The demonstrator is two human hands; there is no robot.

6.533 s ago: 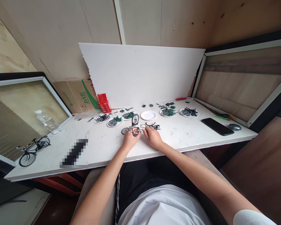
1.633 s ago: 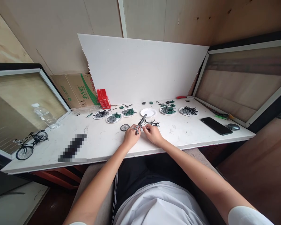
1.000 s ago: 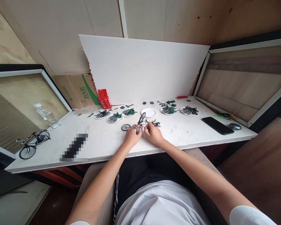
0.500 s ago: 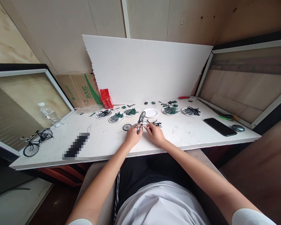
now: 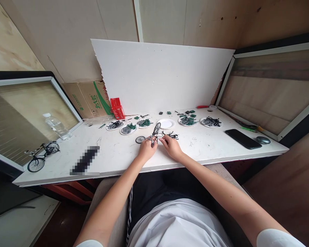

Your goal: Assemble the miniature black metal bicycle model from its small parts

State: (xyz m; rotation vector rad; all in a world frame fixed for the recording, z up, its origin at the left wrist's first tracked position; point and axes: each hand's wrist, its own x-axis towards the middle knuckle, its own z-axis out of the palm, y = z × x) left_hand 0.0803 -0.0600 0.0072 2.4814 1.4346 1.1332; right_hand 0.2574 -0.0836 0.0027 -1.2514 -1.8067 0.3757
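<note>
My left hand (image 5: pixel 147 149) is closed around the middle of a small black model bicycle (image 5: pixel 157 128). One of its wheels points up and away, while the other (image 5: pixel 140 139) lies to the left of my fingers. Just right of it, my right hand (image 5: pixel 171 148) has its thumb and forefinger pinched together close to the frame; whatever is between those fingertips is too small to make out. Behind the right hand lie loose black bicycle parts (image 5: pixel 172 136), partly hidden by it. Another model bicycle (image 5: pixel 42 156) stands at the table's left end.
Paper plates with black, grey and green parts, such as the far right one (image 5: pixel 211 122), line the back around a bare plate (image 5: pixel 166 123). A bottle (image 5: pixel 57 127) and red box (image 5: pixel 117 108) stand left; a phone (image 5: pixel 243 139) and mouse (image 5: pixel 263 140) lie right.
Both hands and the model bicycle keep nearly the same pose. The whole view has shifted very slightly.
</note>
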